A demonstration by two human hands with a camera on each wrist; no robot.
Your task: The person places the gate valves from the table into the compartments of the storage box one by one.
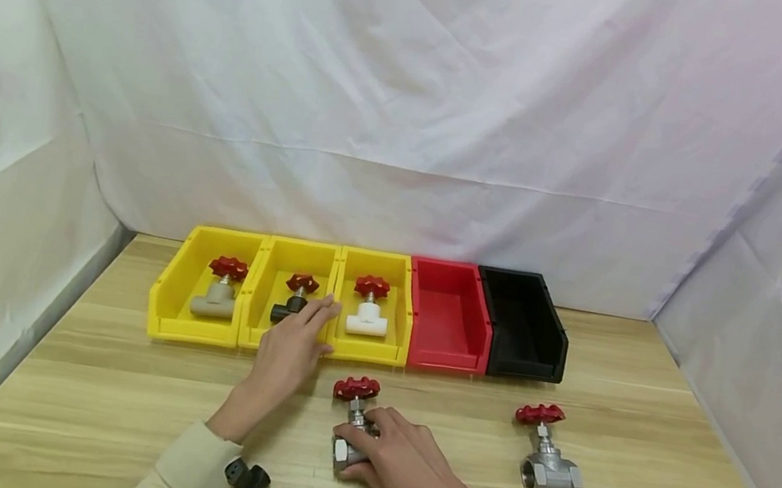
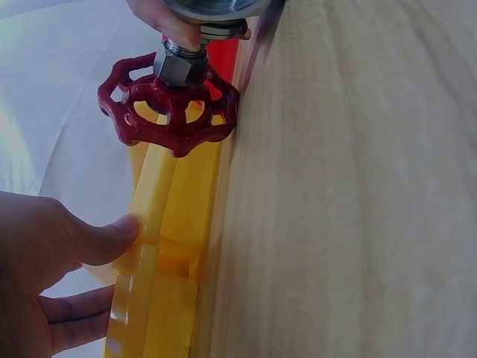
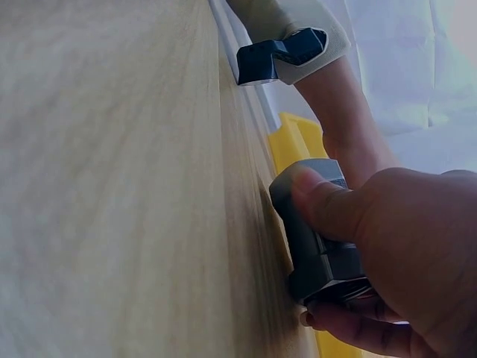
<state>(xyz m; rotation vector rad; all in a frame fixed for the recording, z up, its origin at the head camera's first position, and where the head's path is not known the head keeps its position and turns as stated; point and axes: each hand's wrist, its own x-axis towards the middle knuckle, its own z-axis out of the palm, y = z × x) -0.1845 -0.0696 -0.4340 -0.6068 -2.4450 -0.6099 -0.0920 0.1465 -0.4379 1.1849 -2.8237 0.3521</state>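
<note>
My right hand (image 1: 404,461) grips the body of a metal gate valve (image 1: 347,450) with a red handwheel (image 1: 357,389); thumb and fingers lie on either side of the body. In the right wrist view the thumb presses on the metal valve's body (image 3: 309,246). My left hand (image 1: 291,343) rests at the seam of two yellow bins, its thumb on a bin's front rim (image 2: 149,201) and its fingers extended across the seam. It partly covers a black valve (image 1: 286,309) in the second yellow bin (image 1: 275,260). The third yellow bin (image 1: 386,353) contains a white valve (image 1: 367,321).
A beige valve (image 1: 216,300) lies in the leftmost yellow bin (image 1: 174,287). Right of the yellow bins stand a red bin (image 1: 448,320) and a black bin (image 1: 523,323). Another metal gate valve (image 1: 549,474) lies at the table's right. White cloth (image 1: 411,112) surrounds the table.
</note>
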